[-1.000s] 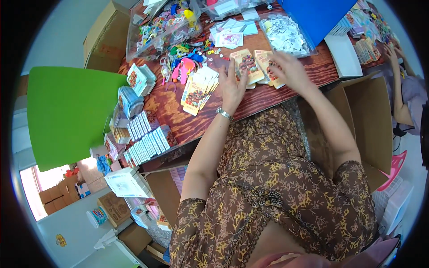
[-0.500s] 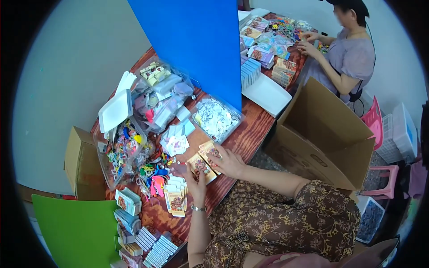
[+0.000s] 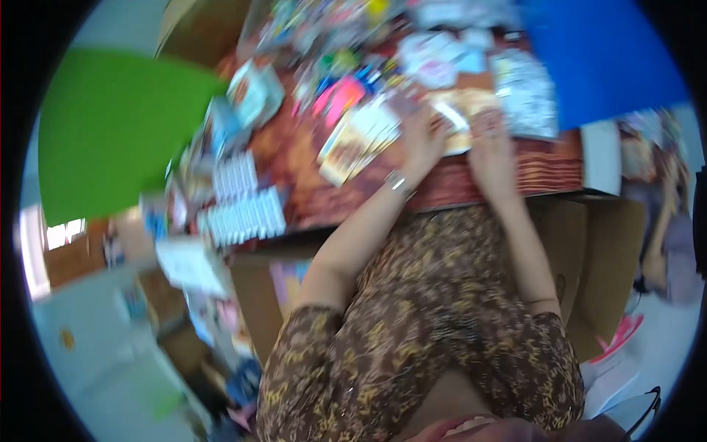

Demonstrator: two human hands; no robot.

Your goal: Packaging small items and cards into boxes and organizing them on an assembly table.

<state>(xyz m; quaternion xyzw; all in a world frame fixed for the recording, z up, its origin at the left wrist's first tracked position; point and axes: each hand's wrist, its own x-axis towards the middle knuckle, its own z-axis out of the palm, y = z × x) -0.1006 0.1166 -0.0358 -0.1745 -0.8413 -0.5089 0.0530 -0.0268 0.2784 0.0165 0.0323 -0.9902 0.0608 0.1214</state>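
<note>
The whole picture is smeared by motion. My left hand (image 3: 423,141), with a bracelet on its wrist, is over the table at the left edge of some tan printed card packs (image 3: 460,99). My right hand (image 3: 492,151) reaches onto the same packs from the right, its fingers too blurred to read. A whitish strip (image 3: 451,116) shows between the two hands; what it is I cannot tell. Left of my left hand, a fanned stack of tan and white card packs (image 3: 345,153) lies on the red-brown wooden table (image 3: 309,188).
Beyond are a bright pink piece (image 3: 340,97), colourful small trinkets (image 3: 324,26) and a clear bag of silvery pieces (image 3: 524,92). Rows of boxed packs (image 3: 243,214) line the left. Green (image 3: 118,132) and blue (image 3: 611,59) panels flank the table. A carton (image 3: 604,258) and a co-worker (image 3: 674,243) are at right.
The view has swung and turned leftward, so the table edge runs more level and the left side of the room shows. Both hands remain at the tan packs.
</note>
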